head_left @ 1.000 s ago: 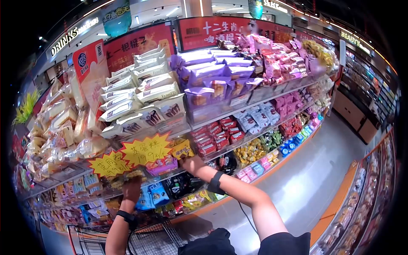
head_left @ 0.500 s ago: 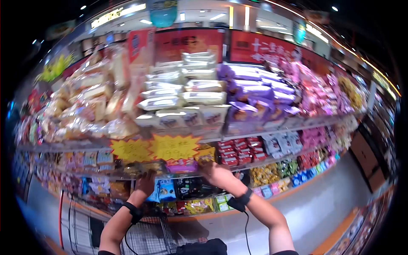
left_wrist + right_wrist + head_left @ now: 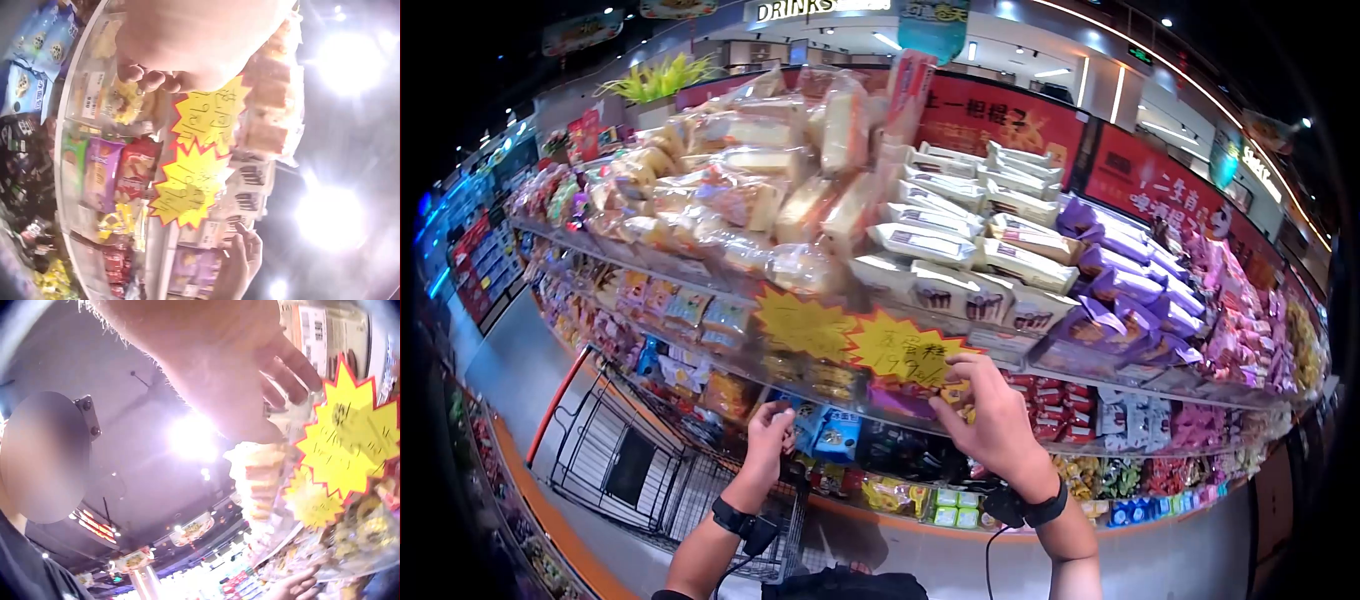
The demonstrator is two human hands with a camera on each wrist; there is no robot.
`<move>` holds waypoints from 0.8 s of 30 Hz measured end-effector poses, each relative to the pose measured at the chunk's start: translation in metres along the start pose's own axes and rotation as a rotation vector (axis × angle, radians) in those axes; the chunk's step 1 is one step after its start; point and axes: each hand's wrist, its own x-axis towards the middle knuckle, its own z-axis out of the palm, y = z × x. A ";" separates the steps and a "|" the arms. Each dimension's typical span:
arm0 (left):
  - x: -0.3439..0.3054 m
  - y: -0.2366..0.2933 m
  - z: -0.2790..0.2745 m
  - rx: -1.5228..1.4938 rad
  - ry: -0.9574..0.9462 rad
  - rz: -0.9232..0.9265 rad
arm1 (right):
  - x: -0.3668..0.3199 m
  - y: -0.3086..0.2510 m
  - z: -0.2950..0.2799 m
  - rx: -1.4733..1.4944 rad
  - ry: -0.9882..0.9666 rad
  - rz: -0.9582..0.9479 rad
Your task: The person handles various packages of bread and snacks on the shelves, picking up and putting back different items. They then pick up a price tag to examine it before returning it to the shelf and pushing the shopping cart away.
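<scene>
My left hand [image 3: 770,437] hangs with loosely curled fingers in front of the lower shelf, near blue packets [image 3: 837,432]. Nothing shows in it, and in the right wrist view the same left hand [image 3: 299,586] looks relaxed. Higher up, my right hand [image 3: 997,420] has thumb and fingers apart, bent a little, just in front of a yellow starburst price sign [image 3: 900,345] with red edges. A second yellow sign [image 3: 800,322] hangs beside it. Below the signs lie a purple packet [image 3: 103,174] and a red packet [image 3: 139,165] in a shelf compartment.
Plastic-wrapped bread [image 3: 730,172] is heaped on the top shelf at left. White packets [image 3: 925,235] and purple packets [image 3: 1135,285] stand in rows to its right. A wire shopping cart [image 3: 700,497] is at lower left, close to my left arm.
The head view has swung left, showing more bread and cart. My right hand has come away from the yellow packet and up by the sign. My left hand has drawn back from the shelf.
</scene>
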 end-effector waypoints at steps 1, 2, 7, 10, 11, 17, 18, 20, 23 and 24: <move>-0.009 0.012 0.002 -0.026 0.011 0.012 | 0.003 -0.007 0.001 0.021 0.008 -0.036; -0.018 0.023 0.002 -0.052 0.023 0.027 | 0.009 -0.014 0.001 0.043 0.016 -0.073; -0.056 0.048 -0.055 0.250 0.114 0.264 | 0.041 -0.052 -0.047 0.000 0.155 -0.316; -0.079 0.050 -0.102 0.139 0.156 0.259 | 0.048 -0.078 -0.067 0.097 0.365 -0.333; -0.082 0.045 -0.122 0.128 0.201 0.219 | 0.050 -0.083 -0.067 0.174 0.382 -0.358; -0.117 0.006 -0.193 -0.049 0.447 0.087 | 0.061 -0.087 -0.032 0.022 0.081 -0.448; -0.121 -0.001 -0.201 -0.110 0.514 0.042 | 0.060 -0.084 -0.020 0.056 0.018 -0.408; -0.129 -0.014 -0.215 -0.182 0.562 0.015 | 0.060 -0.081 -0.002 0.077 0.018 -0.376; -0.136 -0.044 -0.259 -0.289 0.484 -0.120 | 0.063 -0.083 0.011 0.109 0.097 -0.397; -0.137 -0.043 -0.261 -0.305 0.549 -0.204 | 0.062 -0.087 0.013 0.102 0.099 -0.357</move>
